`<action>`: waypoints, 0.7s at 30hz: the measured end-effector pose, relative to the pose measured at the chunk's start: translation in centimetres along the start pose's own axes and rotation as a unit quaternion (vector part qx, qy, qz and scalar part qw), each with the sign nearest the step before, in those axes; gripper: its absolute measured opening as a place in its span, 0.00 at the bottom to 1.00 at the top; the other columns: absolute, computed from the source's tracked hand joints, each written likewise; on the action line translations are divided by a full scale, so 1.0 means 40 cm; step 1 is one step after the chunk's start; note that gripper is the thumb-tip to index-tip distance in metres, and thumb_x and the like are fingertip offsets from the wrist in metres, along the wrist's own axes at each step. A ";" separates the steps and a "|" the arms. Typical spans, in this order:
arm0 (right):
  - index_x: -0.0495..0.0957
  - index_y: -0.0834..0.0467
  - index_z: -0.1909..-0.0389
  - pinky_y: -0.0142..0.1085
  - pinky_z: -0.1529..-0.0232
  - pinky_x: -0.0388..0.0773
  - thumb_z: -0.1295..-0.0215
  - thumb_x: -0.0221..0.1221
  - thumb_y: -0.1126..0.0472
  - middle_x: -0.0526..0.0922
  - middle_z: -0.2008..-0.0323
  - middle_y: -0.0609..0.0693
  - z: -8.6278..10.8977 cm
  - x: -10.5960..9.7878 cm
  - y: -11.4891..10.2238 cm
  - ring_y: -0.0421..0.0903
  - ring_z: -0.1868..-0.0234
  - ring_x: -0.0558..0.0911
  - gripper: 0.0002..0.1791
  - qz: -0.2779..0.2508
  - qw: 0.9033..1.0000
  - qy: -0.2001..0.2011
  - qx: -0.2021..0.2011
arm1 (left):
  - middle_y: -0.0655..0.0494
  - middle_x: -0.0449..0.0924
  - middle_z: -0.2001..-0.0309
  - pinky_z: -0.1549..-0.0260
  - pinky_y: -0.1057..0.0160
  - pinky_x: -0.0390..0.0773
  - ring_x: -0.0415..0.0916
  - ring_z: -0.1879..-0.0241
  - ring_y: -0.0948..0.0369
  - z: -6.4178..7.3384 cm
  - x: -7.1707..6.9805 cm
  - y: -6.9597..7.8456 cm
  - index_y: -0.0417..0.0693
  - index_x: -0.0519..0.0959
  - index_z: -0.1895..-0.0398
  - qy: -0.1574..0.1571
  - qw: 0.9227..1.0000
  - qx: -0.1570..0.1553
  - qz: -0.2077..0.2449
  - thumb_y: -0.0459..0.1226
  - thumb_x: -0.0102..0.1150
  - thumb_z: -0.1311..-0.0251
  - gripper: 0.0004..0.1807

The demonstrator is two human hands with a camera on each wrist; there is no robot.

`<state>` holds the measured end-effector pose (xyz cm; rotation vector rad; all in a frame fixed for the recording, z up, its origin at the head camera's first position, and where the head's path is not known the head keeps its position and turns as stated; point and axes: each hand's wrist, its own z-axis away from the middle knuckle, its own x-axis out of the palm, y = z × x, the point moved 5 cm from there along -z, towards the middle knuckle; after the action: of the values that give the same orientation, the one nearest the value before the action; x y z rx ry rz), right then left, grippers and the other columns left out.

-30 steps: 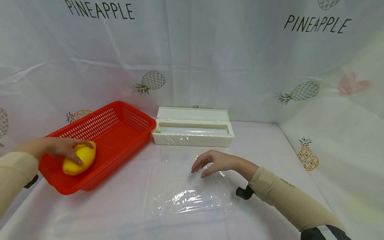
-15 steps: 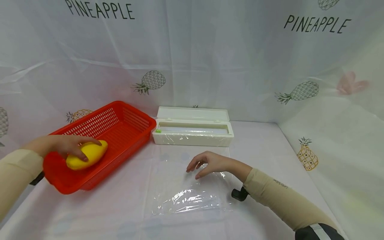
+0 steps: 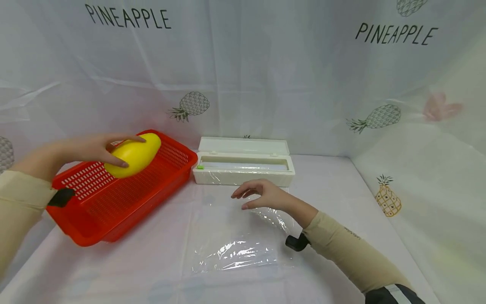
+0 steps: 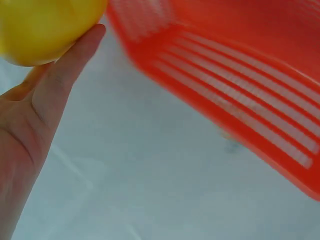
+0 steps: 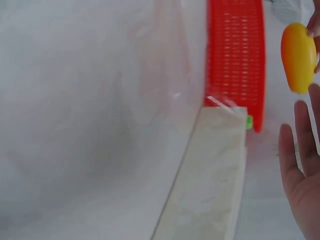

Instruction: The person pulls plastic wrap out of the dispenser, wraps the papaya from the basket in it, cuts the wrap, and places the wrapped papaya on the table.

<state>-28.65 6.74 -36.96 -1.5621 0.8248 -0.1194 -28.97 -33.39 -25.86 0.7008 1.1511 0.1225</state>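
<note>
My left hand (image 3: 89,148) grips a smooth yellow mango (image 3: 137,155) from above, fingers and thumb around its near end. The mango is lifted over the red plastic basket (image 3: 130,211), level with its back rim. The left wrist view shows only part of the mango (image 4: 47,30) beside the thumb. My right hand (image 3: 267,195) hovers with loosely bent fingers, holding nothing, above a clear sheet of cling film (image 3: 235,253). That film lies on the table in front of a white cling film dispenser (image 3: 243,177).
The dispenser's lid (image 3: 244,145) stands raised at the back, and a small green slider (image 3: 200,167) sits at its left end. A pineapple-print curtain (image 3: 265,76) hangs behind the table (image 3: 133,270) and along the right side.
My left hand has raised the mango from inside the basket, moving it up and to the right. My right hand has shifted slightly left and a little upward.
</note>
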 end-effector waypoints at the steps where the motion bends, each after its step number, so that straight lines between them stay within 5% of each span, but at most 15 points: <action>1: 0.80 0.64 0.49 0.50 0.42 0.72 0.44 0.67 0.73 0.82 0.49 0.57 -0.003 -0.004 -0.008 0.53 0.46 0.79 0.20 -0.006 1.000 0.019 -0.008 | 0.38 0.58 0.34 0.55 0.46 0.77 0.61 0.41 0.35 -0.008 -0.001 0.026 0.54 0.60 0.27 0.001 1.000 0.009 0.002 0.40 0.67 0.41 0.39; 5: 0.77 0.69 0.47 0.51 0.41 0.72 0.45 0.66 0.76 0.79 0.46 0.63 -0.008 -0.014 -0.034 0.61 0.45 0.76 0.22 -0.042 0.994 0.095 -0.040 | 0.46 0.61 0.34 0.54 0.50 0.77 0.63 0.41 0.42 -0.044 0.021 0.136 0.59 0.65 0.30 0.004 0.999 0.051 -0.011 0.40 0.70 0.44 0.39; 10: 0.71 0.66 0.39 0.47 0.47 0.78 0.45 0.65 0.78 0.74 0.39 0.61 -0.007 -0.018 -0.037 0.60 0.42 0.76 0.31 -0.109 0.978 0.174 -0.034 | 0.51 0.61 0.32 0.49 0.50 0.74 0.61 0.37 0.48 -0.099 0.098 0.258 0.63 0.69 0.33 -0.020 0.990 0.129 -0.051 0.39 0.71 0.46 0.35; 15: 0.62 0.55 0.29 0.47 0.51 0.79 0.43 0.63 0.79 0.65 0.32 0.56 0.001 -0.017 -0.038 0.58 0.40 0.75 0.42 -0.145 0.968 0.204 -0.023 | 0.55 0.59 0.32 0.47 0.53 0.74 0.60 0.36 0.51 -0.145 0.183 0.350 0.70 0.68 0.33 -0.079 0.980 0.179 -0.039 0.37 0.70 0.45 0.36; 21: 0.59 0.53 0.27 0.44 0.50 0.79 0.41 0.62 0.77 0.63 0.33 0.55 0.033 -0.024 -0.036 0.58 0.41 0.75 0.42 -0.150 0.963 0.225 0.001 | 0.57 0.58 0.30 0.47 0.56 0.74 0.59 0.35 0.54 -0.184 0.259 0.419 0.68 0.69 0.32 -0.118 0.963 0.241 -0.020 0.35 0.68 0.43 0.36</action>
<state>-28.04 8.26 -35.55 -1.6750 0.9285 -0.7170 -26.62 -12.49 -26.21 1.0902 0.9682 -0.2805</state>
